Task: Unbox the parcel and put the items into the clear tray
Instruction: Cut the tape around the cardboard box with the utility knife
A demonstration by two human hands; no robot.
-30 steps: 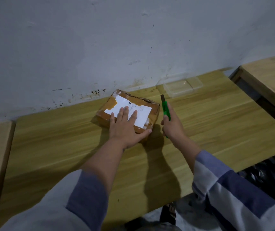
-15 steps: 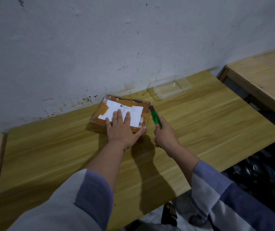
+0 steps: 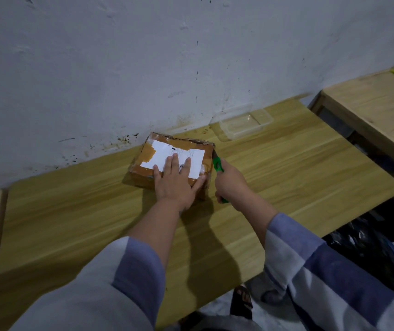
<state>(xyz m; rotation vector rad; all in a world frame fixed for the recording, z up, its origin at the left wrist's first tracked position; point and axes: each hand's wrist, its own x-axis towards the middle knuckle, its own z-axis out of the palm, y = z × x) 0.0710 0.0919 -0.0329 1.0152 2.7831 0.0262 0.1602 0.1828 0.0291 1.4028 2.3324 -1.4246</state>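
My left hand (image 3: 175,185) presses flat, fingers spread, on the parcel (image 3: 167,151); at three o'clock, my right hand (image 3: 230,181) grips the green cutter (image 3: 217,163).

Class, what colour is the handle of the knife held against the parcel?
Bright green. The knife in the right hand shows best in the head view, its only view.
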